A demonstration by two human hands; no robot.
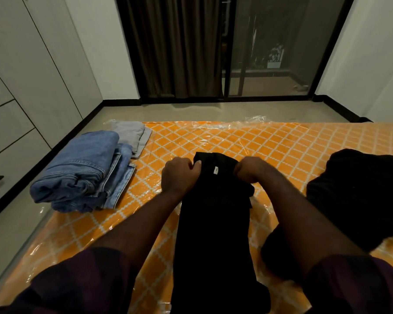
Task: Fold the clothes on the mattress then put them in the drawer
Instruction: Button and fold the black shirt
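A long black garment (213, 223) lies lengthwise on the orange patterned mattress (270, 141), running from the near edge to the middle. My left hand (179, 175) grips its far left corner and my right hand (250, 169) grips its far right corner, fingers curled round the cloth beside a small white label. Folded blue jeans (82, 171) are stacked at the mattress's left edge, with a folded grey garment (132, 134) just behind them. A dark heap of clothes (361, 196) lies loose at the right.
White wardrobe doors and drawers (7, 137) with a black handle line the left wall, across a strip of floor. Clear plastic wrap covers the mattress. Dark curtains and a glass sliding door (270, 53) stand at the far end.
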